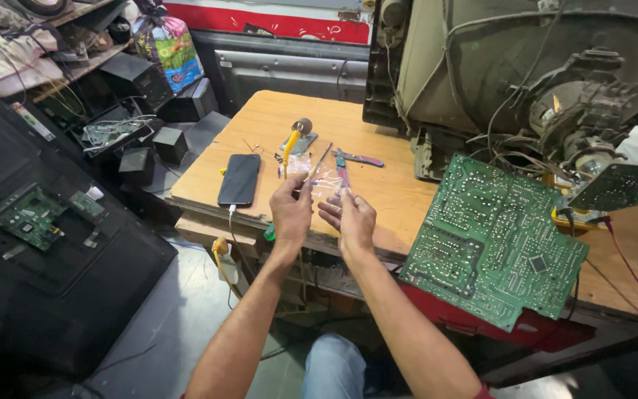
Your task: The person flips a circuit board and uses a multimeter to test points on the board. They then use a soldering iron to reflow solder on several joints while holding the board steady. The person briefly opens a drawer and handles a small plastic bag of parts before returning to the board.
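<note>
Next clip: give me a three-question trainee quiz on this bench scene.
1. True or false: the phone lies screen-up on the wooden table.
2. What do the left hand and right hand hold between them? A) clear plastic bag B) a hammer C) a cup
3. Which side of the hands is the green circuit board on?

Key: 1 true; 2 A; 3 the right.

Black phone (239, 179) lying flat just left of the hands. Yellow-handled tool (290, 144) and pliers (359, 158) just beyond them. Large green circuit board (496, 240) to the right, old television chassis (526, 74) behind it. Small green board (29, 219) far left, on a dark panel.
</note>
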